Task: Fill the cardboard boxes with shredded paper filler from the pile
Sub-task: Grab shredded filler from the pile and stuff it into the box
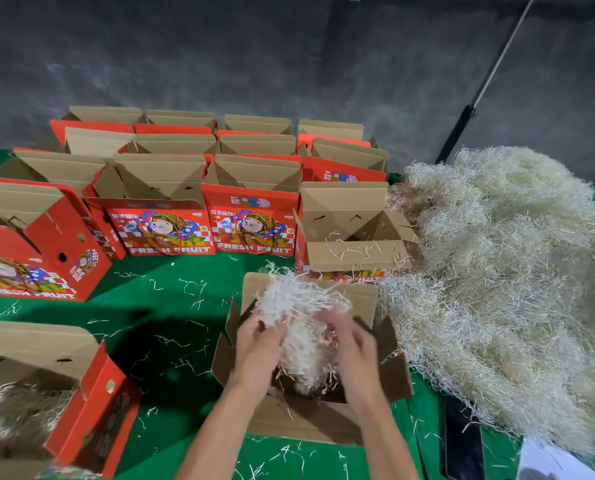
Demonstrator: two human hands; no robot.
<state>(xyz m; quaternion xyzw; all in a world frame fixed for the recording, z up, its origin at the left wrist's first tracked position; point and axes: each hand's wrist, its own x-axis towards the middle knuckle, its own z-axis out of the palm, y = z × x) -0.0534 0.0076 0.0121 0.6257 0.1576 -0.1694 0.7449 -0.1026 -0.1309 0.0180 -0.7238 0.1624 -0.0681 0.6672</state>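
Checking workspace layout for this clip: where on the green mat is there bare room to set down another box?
One patch of green mat, strewn with stray shreds, lies between the FRESH FRUIT box row, the box being filled and the filled box at left. The right is buried under the shredded paper pile.

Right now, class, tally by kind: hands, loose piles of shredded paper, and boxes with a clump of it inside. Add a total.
Hands: 2 (left hand, right hand)
Shredded paper pile: 1
Boxes with a clump inside: 2 (middle box, lower-left box)
Total: 5
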